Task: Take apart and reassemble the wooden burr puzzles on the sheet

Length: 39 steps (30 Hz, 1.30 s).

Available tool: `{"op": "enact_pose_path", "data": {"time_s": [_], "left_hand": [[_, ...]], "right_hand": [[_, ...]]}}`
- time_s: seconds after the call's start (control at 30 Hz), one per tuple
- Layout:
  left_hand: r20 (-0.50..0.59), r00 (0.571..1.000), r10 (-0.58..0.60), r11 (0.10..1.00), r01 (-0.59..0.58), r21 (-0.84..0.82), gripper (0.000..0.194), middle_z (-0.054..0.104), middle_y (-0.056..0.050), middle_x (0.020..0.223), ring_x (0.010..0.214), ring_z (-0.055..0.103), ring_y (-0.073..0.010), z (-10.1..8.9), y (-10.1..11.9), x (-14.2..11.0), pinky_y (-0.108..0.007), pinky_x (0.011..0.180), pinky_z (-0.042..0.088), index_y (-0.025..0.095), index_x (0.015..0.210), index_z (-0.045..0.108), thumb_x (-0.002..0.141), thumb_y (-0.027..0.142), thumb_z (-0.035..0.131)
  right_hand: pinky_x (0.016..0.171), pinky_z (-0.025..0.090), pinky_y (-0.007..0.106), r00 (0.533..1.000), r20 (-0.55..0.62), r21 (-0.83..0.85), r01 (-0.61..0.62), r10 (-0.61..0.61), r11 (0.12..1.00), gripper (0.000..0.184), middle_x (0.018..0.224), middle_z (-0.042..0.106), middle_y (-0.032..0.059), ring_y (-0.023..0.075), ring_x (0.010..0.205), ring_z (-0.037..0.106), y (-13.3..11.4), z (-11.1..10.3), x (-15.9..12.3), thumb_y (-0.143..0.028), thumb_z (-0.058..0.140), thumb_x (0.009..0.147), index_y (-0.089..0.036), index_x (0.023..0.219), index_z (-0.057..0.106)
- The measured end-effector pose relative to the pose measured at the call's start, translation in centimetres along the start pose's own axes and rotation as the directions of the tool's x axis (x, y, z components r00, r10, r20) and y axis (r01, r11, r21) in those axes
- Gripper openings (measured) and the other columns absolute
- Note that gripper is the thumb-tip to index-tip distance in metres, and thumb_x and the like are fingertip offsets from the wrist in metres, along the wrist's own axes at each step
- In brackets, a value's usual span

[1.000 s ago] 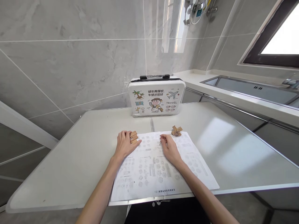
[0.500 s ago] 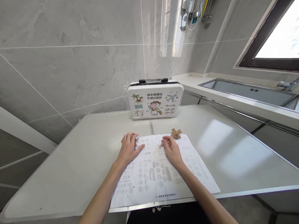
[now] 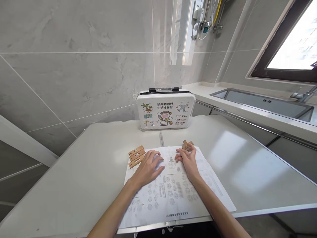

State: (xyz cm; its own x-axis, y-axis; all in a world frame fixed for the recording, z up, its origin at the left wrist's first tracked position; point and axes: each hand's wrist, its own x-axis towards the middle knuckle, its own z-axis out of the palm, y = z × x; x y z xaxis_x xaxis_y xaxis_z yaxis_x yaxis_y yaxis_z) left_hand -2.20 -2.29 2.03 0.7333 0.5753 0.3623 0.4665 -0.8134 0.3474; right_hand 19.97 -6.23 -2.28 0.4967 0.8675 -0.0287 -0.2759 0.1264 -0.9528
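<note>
A large printed sheet (image 3: 173,206) with small diagrams lies flat on the white table. On its left part rests my left hand (image 3: 150,165), fingers spread and holding nothing. Just beyond that hand, several flat notched wooden puzzle pieces (image 3: 136,156) lie side by side at the sheet's far left corner. My right hand (image 3: 187,160) is over the sheet's far right part, its fingers loosely bent and apart. Right behind its fingertips sit crossed wooden puzzle pieces (image 3: 187,144); whether the index finger touches them I cannot tell.
A white cartoon-printed case (image 3: 165,112) with a black handle stands upright at the table's (image 3: 99,172) back, near the tiled wall. To the right are a counter with a sink (image 3: 264,102) and a tap (image 3: 303,96). A seam runs down the table's middle.
My left hand has slid right and nearer, uncovering the flat wooden pieces. My right hand has shifted right, closer to the crossed pieces. The view has tilted slightly.
</note>
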Motion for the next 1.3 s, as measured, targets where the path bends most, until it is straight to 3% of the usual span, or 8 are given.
{"op": "enact_pose_path", "data": {"time_s": [0.23,0.4,0.6,0.77,0.9,1.07,1.2,1.3], "left_hand": [[0.012,1.0,0.018,1.0,-0.018,-0.007,0.02,0.06,-0.01,0.13,0.126,0.054,-0.0294,0.2,0.1,-0.1,-0.048,0.104,0.049,0.027,0.12,0.063,0.1,0.029,0.06],[0.014,1.0,0.009,0.999,-0.009,-0.036,0.018,0.061,-0.011,0.127,0.123,0.054,-0.0291,0.4,0.1,-0.2,-0.047,0.102,0.049,0.025,0.118,0.063,0.101,0.028,0.059],[-0.087,0.977,-0.193,0.945,0.162,-0.284,0.025,0.064,-0.01,0.125,0.12,0.059,-0.0284,1.1,0.1,-0.1,-0.045,0.102,0.05,0.026,0.122,0.064,0.099,0.037,0.063],[-0.017,0.914,-0.405,0.714,0.305,-0.63,0.048,0.063,-0.012,0.138,0.126,0.059,-0.028,2.0,-0.2,0.1,-0.046,0.111,0.045,0.025,0.135,0.057,0.094,0.047,0.07],[0.096,0.952,-0.291,0.537,0.246,-0.807,0.06,0.06,-0.014,0.144,0.129,0.059,-0.0295,2.0,-0.3,0.2,-0.047,0.114,0.043,0.024,0.141,0.057,0.09,0.053,0.073],[0.167,0.966,-0.196,0.439,0.238,-0.867,0.045,0.074,-0.011,0.114,0.121,0.063,-0.0312,1.2,0.5,0.4,-0.046,0.111,0.044,0.02,0.122,0.07,0.089,0.049,0.076],[0.132,0.956,-0.26,0.389,0.229,-0.892,0.055,0.071,-0.01,0.118,0.118,0.063,-0.0298,1.0,0.7,0.4,-0.042,0.107,0.045,0.021,0.127,0.068,0.081,0.044,0.085],[0.128,0.961,-0.244,0.365,0.214,-0.906,0.058,0.067,-0.011,0.125,0.12,0.061,-0.0305,0.8,0.6,0.3,-0.04,0.104,0.047,0.021,0.127,0.068,0.079,0.048,0.086]], "right_hand": [[0.068,0.062,0.037,0.997,-0.05,0.079,-0.052,0.056,0.995,0.06,0.113,0.064,0.0039,0.02,0.082,0.071,-0.5,-0.4,0.3,-0.035,0.077,0.081,-0.031,0.132,0.047],[0.067,0.057,0.032,0.998,-0.027,0.066,-0.053,0.055,0.996,0.046,0.102,0.068,0.0022,0.0166,0.075,0.065,-0.7,-0.3,0.3,-0.036,0.08,0.078,-0.027,0.119,0.061],[0.064,0.048,0.029,0.981,0.18,0.17,-0.1,0.069,0.98,0.028,0.084,0.066,0.0004,0.0141,0.067,0.055,-1.7,0.4,-0.3,-0.045,0.078,0.085,-0.023,0.098,0.067],[0.063,0.043,0.028,0.86,0.5,0.235,-0.254,0.107,0.938,0.03,0.079,0.064,0.002,0.0146,0.066,0.053,-2.2,0.7,-1.1,-0.051,0.071,0.094,-0.021,0.094,0.066],[0.064,0.043,0.029,0.73,0.671,0.155,-0.306,0.128,0.939,0.034,0.077,0.065,0.0031,0.0155,0.065,0.054,-2.2,0.7,-1.8,-0.054,0.068,0.096,-0.021,0.09,0.063],[0.068,0.046,0.031,0.645,0.75,0.087,-0.316,0.147,0.945,0.03,0.078,0.065,0.0016,0.017,0.07,0.058,-2.1,0.7,-2.3,-0.053,0.069,0.097,-0.024,0.098,0.06],[0.069,0.047,0.031,0.637,0.756,0.062,-0.298,0.15,0.953,0.032,0.083,0.067,0.0009,0.0158,0.069,0.06,-2.1,0.7,-2.2,-0.048,0.069,0.098,-0.025,0.116,0.058],[0.071,0.048,0.032,0.564,0.809,-0.015,-0.266,0.168,0.964,0.031,0.082,0.067,0.0022,0.0162,0.069,0.063,-2.1,0.6,-2.3,-0.047,0.069,0.098,-0.019,0.111,0.063]]}}
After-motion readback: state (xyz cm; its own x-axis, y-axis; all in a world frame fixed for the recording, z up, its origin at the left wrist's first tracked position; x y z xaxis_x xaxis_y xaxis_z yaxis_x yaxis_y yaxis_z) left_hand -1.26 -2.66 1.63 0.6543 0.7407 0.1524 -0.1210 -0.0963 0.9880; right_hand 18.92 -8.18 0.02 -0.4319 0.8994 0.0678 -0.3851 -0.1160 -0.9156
